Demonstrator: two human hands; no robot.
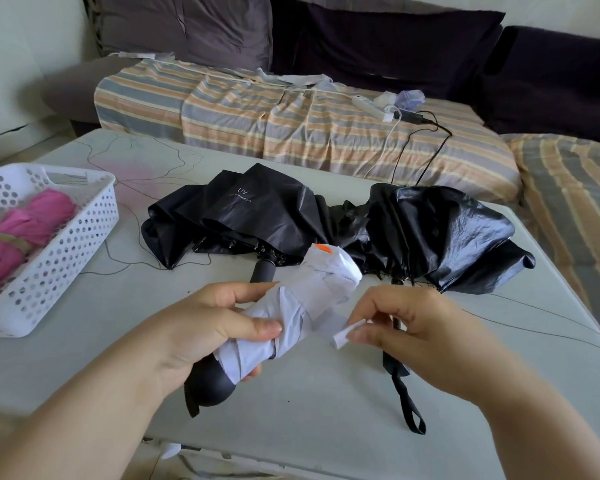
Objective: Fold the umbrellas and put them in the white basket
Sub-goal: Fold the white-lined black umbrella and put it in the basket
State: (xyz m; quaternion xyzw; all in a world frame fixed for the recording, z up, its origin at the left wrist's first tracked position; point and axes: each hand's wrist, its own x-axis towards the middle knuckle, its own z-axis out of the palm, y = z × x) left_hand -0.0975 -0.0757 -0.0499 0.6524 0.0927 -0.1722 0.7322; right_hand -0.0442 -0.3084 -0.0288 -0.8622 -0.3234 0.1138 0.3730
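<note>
On the pale grey worktop, a white perforated plastic basket sits at the left edge, holding a rolled pink fabric umbrella; two collapsed, unrolled black glossy umbrellas lie side by side across the middle, well apart from the basket; nearer, a rolled white umbrella with a black handle is gripped by the left hand, fingers wrapped round its fabric; the right hand pinches the umbrella's small white closure strap between thumb and fingertips.

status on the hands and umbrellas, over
Left hand grips white umbrella; right hand pinches its strap. Pink umbrella in basket. Two black umbrellas unfolded.
</note>
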